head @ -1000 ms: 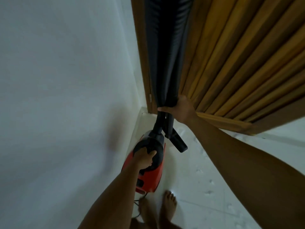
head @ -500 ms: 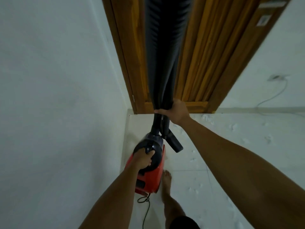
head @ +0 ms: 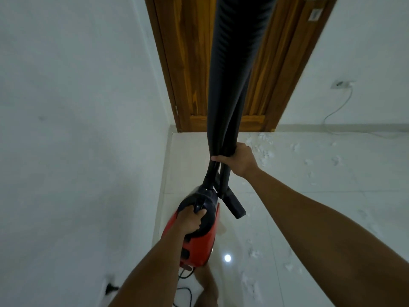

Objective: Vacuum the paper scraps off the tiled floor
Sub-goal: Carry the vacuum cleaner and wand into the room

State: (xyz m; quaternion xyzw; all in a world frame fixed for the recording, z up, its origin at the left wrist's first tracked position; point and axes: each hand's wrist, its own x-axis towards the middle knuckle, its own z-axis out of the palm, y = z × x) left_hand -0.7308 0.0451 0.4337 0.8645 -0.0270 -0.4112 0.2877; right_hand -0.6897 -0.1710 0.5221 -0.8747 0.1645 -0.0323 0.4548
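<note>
The vacuum [head: 199, 231] is a small canister model with a red body and a rounded black top, held off the tiled floor [head: 276, 218] close to the white wall [head: 77, 129] on the left. The left hand [head: 192, 220] is wrapped tight around the black carrying handle on its top. From the front of the vacuum a black tube runs up to a ribbed dark hose [head: 234, 74], which doubles back on itself toward the camera. The right hand [head: 238, 159] is closed around both strands of the hose just above the tube. A short black nozzle [head: 233, 203] juts down and to the right beside the tube. White paper scraps [head: 263, 149] lie scattered over the glossy floor, thickest near the wooden door [head: 192, 63] and also along the right side. A black cord [head: 183, 293] trails beneath the vacuum.
</note>
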